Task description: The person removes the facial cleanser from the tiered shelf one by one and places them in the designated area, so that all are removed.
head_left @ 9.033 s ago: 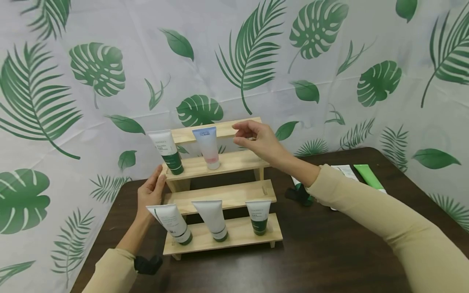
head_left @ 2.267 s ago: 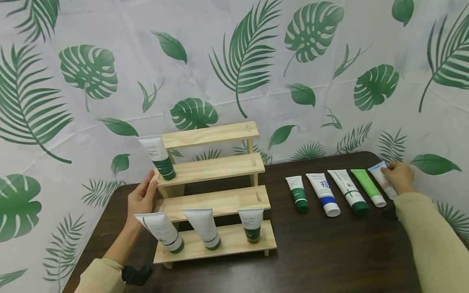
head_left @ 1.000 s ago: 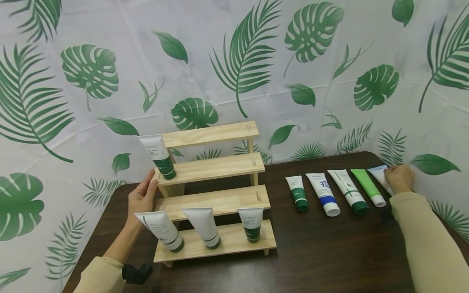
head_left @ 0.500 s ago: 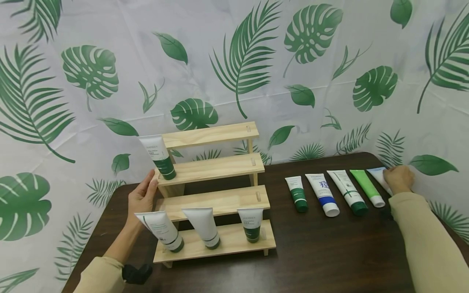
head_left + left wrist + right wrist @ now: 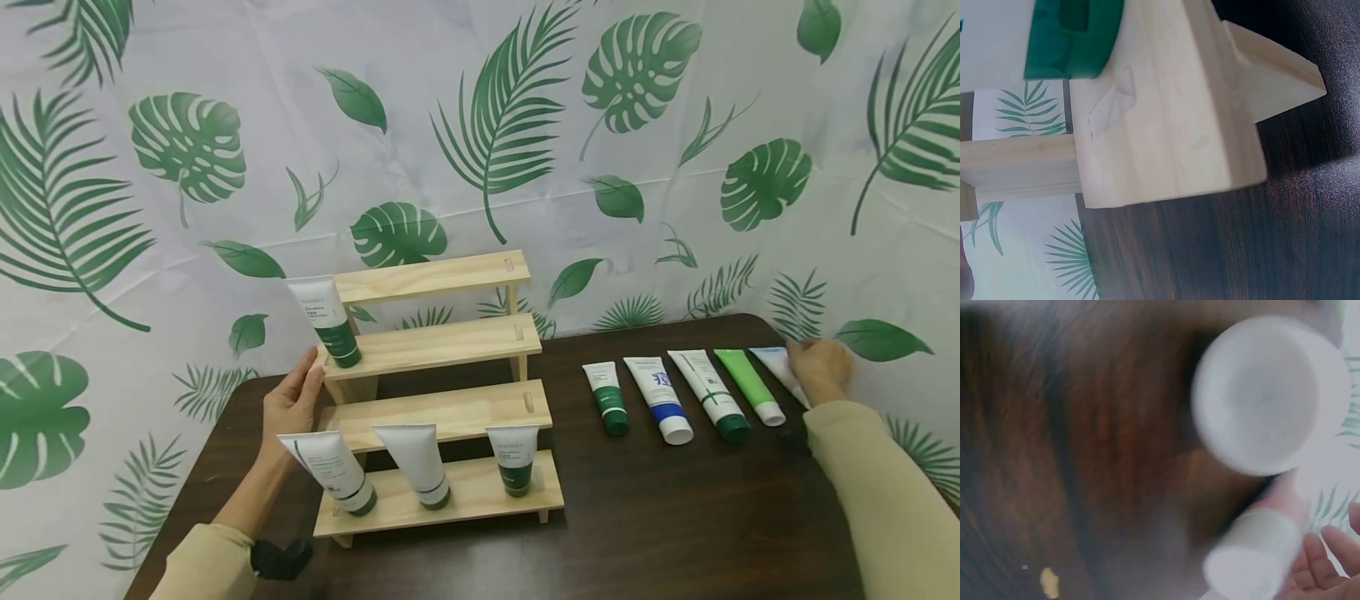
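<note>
My left hand [image 5: 288, 404] holds the left end of a stepped wooden display stand [image 5: 457, 340], thumb in front and fingers at the side. A white tube with a green base [image 5: 322, 321] stands on the third step just above it. In the left wrist view, the end of a lower step [image 5: 1160, 144] bears a green-capped tube [image 5: 1079, 37]. Far right, my right hand [image 5: 822, 371] touches a light blue and pink tube [image 5: 776, 364] lying on the table and covers part of it. The right wrist view shows my loosely bent fingers beside its white cap [image 5: 1250, 559].
On the bottom step stand a slanted white tube [image 5: 330, 471], a plain white tube [image 5: 415, 462] and a small green-based tube [image 5: 515, 458]. Left of my right hand lie a green tube [image 5: 750, 385] and several white tubes [image 5: 660, 396] on the dark table [image 5: 675, 517].
The light blue tube has gone from the stand to the table's right end with my right hand. Lately its top has turned left toward the green tube. My left hand stays at the stand.
</note>
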Demonstrator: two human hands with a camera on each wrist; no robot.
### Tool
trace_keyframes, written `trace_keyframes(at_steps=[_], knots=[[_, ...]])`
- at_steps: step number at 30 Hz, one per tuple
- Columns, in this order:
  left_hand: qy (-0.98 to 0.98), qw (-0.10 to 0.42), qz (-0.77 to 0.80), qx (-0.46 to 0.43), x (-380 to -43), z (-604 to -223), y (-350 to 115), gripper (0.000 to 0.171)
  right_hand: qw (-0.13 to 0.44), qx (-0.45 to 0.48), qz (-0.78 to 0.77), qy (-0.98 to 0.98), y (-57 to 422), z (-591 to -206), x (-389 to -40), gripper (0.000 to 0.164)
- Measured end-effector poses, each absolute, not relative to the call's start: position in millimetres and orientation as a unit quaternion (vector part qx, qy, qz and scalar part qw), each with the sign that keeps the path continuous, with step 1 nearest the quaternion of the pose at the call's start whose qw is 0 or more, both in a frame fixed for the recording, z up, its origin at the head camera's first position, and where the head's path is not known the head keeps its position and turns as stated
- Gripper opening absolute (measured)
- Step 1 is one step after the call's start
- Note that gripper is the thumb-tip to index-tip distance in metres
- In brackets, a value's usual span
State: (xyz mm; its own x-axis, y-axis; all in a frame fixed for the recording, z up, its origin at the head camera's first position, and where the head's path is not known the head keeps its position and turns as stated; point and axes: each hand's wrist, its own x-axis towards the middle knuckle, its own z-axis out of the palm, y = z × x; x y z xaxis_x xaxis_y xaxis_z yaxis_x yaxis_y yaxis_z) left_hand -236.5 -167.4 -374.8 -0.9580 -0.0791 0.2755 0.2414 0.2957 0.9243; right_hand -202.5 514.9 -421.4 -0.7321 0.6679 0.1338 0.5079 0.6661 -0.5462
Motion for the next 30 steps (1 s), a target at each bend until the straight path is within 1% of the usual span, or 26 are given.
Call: trace_keyframes(at_steps=[2,6,12,18,24,30], knots=[[-0.794,0.136,-0.591,-0.048,-237,-375,-169,0.047,0.174,-0.321,0.256,-0.895,511,-417,-206,0.042],[-0.795,0.136,-0.59,-0.043,-239,-377,-171,0.048,0.212,-0.306,0.312,-0.874,494,-403,-216,0.043],[-0.792,0.139,-0.593,-0.039,-241,-380,-172,0.048,0.244,-0.285,0.37,-0.85,453,-371,-231,0.043],[-0.794,0.147,-0.588,-0.045,-239,-380,-173,0.048,0.28,-0.198,0.415,-0.842,403,-340,-242,0.043],[-0.788,0.151,-0.593,-0.062,-237,-378,-171,0.047,0.277,-0.081,0.479,-0.829,346,-309,-243,0.041],[-0.791,0.144,-0.592,-0.058,-239,-379,-170,0.047,0.247,0.022,0.532,-0.809,291,-284,-236,0.037]])
